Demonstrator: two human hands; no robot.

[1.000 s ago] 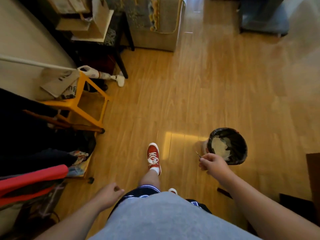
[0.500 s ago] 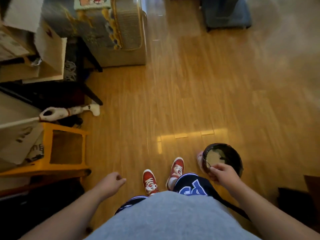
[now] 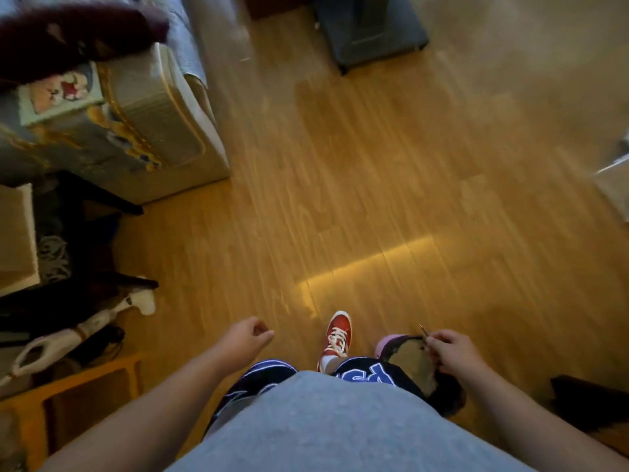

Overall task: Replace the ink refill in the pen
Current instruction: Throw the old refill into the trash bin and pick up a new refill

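A: What is on the left side?

B: A yellow stool (image 3: 73,379) sits at the lower left on the wooden floor (image 3: 391,185), with a white handheld vacuum (image 3: 81,330) lying just behind it. Further back stands a pale suitcase (image 3: 149,124) with cartoon pictures on it.

A: And the person?

B: They are seen from above, in a grey shirt (image 3: 340,427) and dark shorts with blue lettering. The left hand (image 3: 245,337) hangs in front of the body, fingers loosely curled, holding nothing that can be seen. One red shoe (image 3: 337,333) with white laces is planted on the floor between the two hands.

A: Where is the ink refill?

B: The right hand (image 3: 452,349) pinches a thin ink refill (image 3: 423,330) between thumb and fingertips; only its short tip pokes out, pointing up and left. The hand is held directly over a round bin (image 3: 417,364) lined with a dark bag, just right of the shoe. The picture is blurred by motion, so finer detail is lost
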